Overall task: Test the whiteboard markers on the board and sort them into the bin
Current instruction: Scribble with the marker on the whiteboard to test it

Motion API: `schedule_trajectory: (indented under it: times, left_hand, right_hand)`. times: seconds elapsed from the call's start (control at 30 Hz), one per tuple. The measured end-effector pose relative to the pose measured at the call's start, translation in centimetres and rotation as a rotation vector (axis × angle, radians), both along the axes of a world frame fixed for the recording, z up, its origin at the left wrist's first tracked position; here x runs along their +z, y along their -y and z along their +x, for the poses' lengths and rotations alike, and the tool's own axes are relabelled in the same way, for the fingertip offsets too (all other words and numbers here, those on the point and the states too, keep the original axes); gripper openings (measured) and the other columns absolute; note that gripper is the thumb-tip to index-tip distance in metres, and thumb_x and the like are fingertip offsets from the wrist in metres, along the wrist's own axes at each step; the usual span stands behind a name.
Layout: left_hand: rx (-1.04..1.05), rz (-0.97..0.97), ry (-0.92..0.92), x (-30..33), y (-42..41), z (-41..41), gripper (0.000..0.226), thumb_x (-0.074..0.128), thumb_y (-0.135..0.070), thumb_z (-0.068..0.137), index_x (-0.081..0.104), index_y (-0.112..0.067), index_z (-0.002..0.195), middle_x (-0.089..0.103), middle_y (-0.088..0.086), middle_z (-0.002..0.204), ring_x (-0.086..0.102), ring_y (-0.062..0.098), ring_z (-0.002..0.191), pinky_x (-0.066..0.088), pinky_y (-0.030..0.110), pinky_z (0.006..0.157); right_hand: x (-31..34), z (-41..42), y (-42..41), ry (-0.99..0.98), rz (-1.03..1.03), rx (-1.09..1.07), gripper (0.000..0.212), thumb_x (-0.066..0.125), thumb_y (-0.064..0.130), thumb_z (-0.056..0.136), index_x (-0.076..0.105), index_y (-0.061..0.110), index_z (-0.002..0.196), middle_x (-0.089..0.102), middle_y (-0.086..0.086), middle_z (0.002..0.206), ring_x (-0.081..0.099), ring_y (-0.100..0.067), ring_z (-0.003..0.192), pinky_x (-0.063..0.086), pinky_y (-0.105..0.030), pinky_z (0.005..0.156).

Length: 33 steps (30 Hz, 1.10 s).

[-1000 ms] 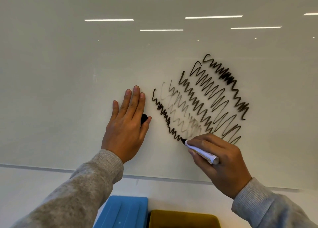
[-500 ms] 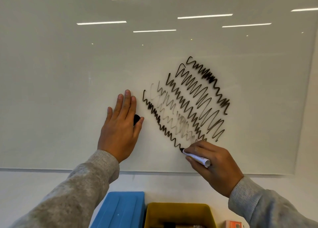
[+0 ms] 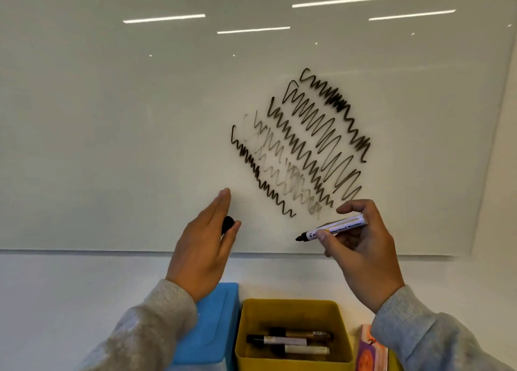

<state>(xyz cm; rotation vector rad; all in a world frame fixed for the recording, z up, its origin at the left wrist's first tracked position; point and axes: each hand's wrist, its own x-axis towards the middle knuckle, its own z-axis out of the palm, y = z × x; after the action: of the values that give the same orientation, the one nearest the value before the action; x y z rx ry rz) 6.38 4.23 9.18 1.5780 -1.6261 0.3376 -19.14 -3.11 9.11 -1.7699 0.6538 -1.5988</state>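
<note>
Office or classroom: wall-mounted whiteboard (image 3: 112,147), reflected strip lights (image 3: 340,1)

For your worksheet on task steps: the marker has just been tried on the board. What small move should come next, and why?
Probably recap it: the right hand holds the marker off the whiteboard, tip bare, while the left hand holds its black cap. The newest scribble looks dark, so it likely joins the markers in the yellow bin.

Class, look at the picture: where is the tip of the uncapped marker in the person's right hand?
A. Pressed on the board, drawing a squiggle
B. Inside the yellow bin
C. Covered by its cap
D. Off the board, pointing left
D: the right hand holds the marker level, its bare black tip pointing left, below the squiggles and clear of them.
</note>
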Motion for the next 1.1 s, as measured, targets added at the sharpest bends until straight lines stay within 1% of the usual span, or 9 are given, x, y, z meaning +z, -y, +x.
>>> schedule_trajectory:
  times: [0.07,0.2,0.27,0.33,0.37,0.5,0.6,0.83,1.1]
  left_hand:
    - [-0.011,-0.002,0.012,-1.0,-0.6,-0.5,0.062,0.030,-0.052,0.099,0.016,-0.036,0.157,0.054,-0.017,0.124,0.050,0.005,0.113,0.044,0.026,0.101]
    - [-0.083,0.103,-0.063,-2.5,-1.3,-1.4,0.041,0.045,-0.038,0.102,0.050,-0.030,0.142,0.053,-0.026,0.083,0.055,-0.004,0.082,0.043,0.014,0.078]
    - [-0.121,0.157,-0.165,-3.2,-1.8,-1.9,0.031,0.052,-0.031,0.102,0.059,-0.027,0.132,0.056,-0.024,0.080,0.056,-0.012,0.077,0.040,0.005,0.072]
    - [-0.163,0.239,-0.300,-3.9,-2.5,-2.6,0.030,0.056,-0.027,0.101,0.061,-0.029,0.130,0.061,-0.024,0.097,0.056,-0.018,0.088,0.041,0.001,0.079]
    - [-0.191,0.277,-0.370,-4.3,-2.7,-2.8,0.029,0.055,-0.026,0.101,0.062,-0.029,0.129,0.063,-0.025,0.100,0.057,-0.016,0.090,0.042,0.004,0.081]
    - [-0.318,0.374,-0.627,-6.3,-4.2,-4.0,0.034,0.039,-0.017,0.106,0.067,-0.027,0.123,0.050,-0.019,0.057,0.042,0.007,0.058,0.037,0.031,0.064]
    - [-0.375,0.414,-0.716,-8.0,-5.6,-5.0,0.033,0.039,-0.017,0.107,0.064,-0.027,0.126,0.043,0.002,0.068,0.039,0.019,0.063,0.036,0.038,0.064]
    - [-0.457,0.545,-0.847,-10.3,-6.2,-7.1,0.014,0.057,-0.011,0.099,0.057,-0.007,0.112,0.066,0.006,0.079,0.057,0.015,0.063,0.052,0.024,0.062]
    - [-0.520,0.521,-1.116,-11.6,-6.0,-8.4,0.019,0.061,-0.025,0.091,0.059,-0.007,0.094,0.061,0.009,0.069,0.051,0.018,0.057,0.049,0.029,0.059]
  right_hand:
    - [-0.8,-0.1,-0.7,0.009,0.054,0.035,0.046,0.079,0.006,0.083,0.048,0.031,0.106,0.072,-0.005,0.081,0.066,-0.027,0.063,0.058,-0.032,0.062]
    - [-2.7,-0.9,-1.6,0.004,0.148,0.069,0.051,0.076,0.003,0.084,0.043,0.028,0.113,0.071,-0.015,0.083,0.066,-0.031,0.064,0.055,-0.026,0.058]
    - [-3.4,-1.3,-1.9,0.046,0.196,0.064,0.052,0.075,0.001,0.085,0.041,0.024,0.117,0.072,-0.017,0.082,0.067,-0.027,0.062,0.053,-0.022,0.056]
    - [-4.1,-1.6,-2.3,0.071,0.246,0.065,0.050,0.074,0.000,0.086,0.041,0.021,0.117,0.072,-0.016,0.078,0.066,-0.025,0.059,0.051,-0.021,0.054]
    - [-4.4,-1.7,-2.6,0.077,0.259,0.063,0.048,0.074,0.000,0.086,0.043,0.019,0.117,0.072,-0.014,0.076,0.066,-0.024,0.057,0.051,-0.021,0.053]
    - [-6.1,-1.6,-3.9,0.057,0.324,0.068,0.042,0.075,0.003,0.086,0.048,0.018,0.115,0.071,-0.009,0.072,0.066,-0.019,0.058,0.051,-0.020,0.055]
    - [-7.3,-1.9,-4.9,0.034,0.383,0.086,0.035,0.072,0.006,0.089,0.051,0.018,0.114,0.071,0.000,0.068,0.067,-0.014,0.060,0.054,-0.021,0.055]
    - [-10.7,-4.5,-7.3,0.054,0.541,0.098,0.031,0.072,0.023,0.080,0.061,0.016,0.108,0.072,-0.007,0.075,0.068,-0.022,0.068,0.059,-0.035,0.064]
    - [-11.3,-5.8,-6.4,0.161,0.651,0.160,0.035,0.077,0.027,0.069,0.065,0.008,0.095,0.073,-0.016,0.087,0.071,-0.027,0.077,0.059,-0.029,0.065]
